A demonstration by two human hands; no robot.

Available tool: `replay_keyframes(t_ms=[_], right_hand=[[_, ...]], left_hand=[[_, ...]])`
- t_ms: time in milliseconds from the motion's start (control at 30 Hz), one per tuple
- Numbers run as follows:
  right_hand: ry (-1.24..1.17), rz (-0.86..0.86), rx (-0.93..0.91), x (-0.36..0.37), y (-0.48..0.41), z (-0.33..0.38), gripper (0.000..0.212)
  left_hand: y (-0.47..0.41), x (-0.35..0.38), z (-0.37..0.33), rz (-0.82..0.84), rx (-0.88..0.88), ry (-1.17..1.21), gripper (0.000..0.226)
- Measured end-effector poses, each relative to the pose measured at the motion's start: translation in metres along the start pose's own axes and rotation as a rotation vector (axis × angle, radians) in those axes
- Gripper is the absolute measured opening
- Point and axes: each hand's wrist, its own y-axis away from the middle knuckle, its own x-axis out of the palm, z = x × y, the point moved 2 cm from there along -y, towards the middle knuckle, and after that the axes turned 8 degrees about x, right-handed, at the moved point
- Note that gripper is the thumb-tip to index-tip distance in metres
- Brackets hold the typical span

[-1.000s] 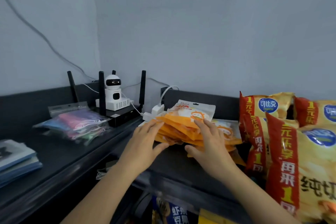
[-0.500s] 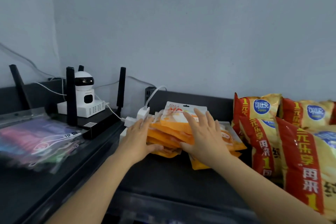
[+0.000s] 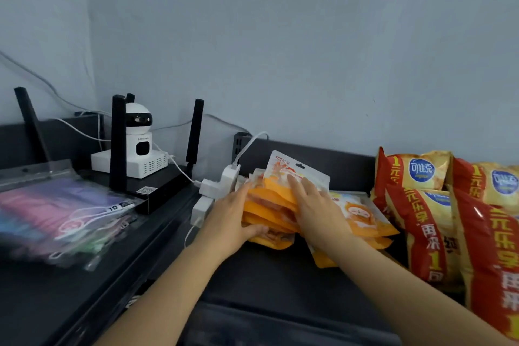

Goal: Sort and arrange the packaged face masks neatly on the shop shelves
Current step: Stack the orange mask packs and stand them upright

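Note:
A stack of orange-and-white face mask packs lies on the black top shelf against the back rail. My left hand grips the stack's left edge, thumb under its front. My right hand lies flat on top of the stack, fingers spread and pointing to the back. More orange packs fan out to the right under my right wrist. On the left shelf lies a clear bag of pink and purple masks.
A white camera stands on a white box on a black router with tall antennas. White plug adapters and cables sit just left of the stack. Red-and-yellow chip bags stand close on the right.
Both hands have stayed on the orange stack and squeezed it together, nudging it slightly back. The view has shifted a little to the right and closer.

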Motion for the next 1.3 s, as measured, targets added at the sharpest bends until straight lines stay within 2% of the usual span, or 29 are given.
replay_keyframes(t_ms=[100,200,300,400,567,667,833,1033,1233,1300], right_hand=[[-0.012,-0.042,0.001,-0.010,-0.002,-0.003,0.069],[-0.203,-0.124,0.060,-0.029,0.000,-0.011,0.057],[-0.450,-0.257,0.155,-0.045,0.004,-0.026,0.050],[-0.596,-0.333,0.241,-0.055,0.008,-0.042,0.042],[-0.715,-0.405,0.270,-0.068,0.022,-0.054,0.043],[-0.766,-0.449,0.286,-0.072,0.031,-0.056,0.041],[-0.856,-0.493,0.346,-0.065,0.041,-0.069,0.031],[-0.959,-0.514,0.404,-0.053,0.045,-0.077,0.041],[-1.003,-0.495,0.417,-0.046,0.052,-0.079,0.039],[-0.984,-0.491,0.411,-0.044,0.054,-0.079,0.033]], left_hand=[[0.001,0.002,0.000,-0.015,0.013,-0.008,0.101],[0.002,0.002,0.002,0.004,0.015,-0.039,0.096],[0.002,-0.001,-0.001,0.064,-0.004,-0.208,0.091],[-0.003,-0.004,-0.009,0.159,-0.029,-0.392,0.091],[-0.019,-0.008,-0.034,0.278,0.224,-0.656,0.069],[-0.029,-0.004,-0.037,0.350,0.254,-0.655,0.065],[-0.035,0.007,-0.030,0.371,0.177,-0.617,0.069],[-0.039,0.009,-0.031,0.421,0.168,-0.699,0.076],[-0.030,-0.029,-0.043,0.347,0.202,-0.730,0.067],[-0.027,-0.038,-0.041,0.292,0.198,-0.715,0.066]])
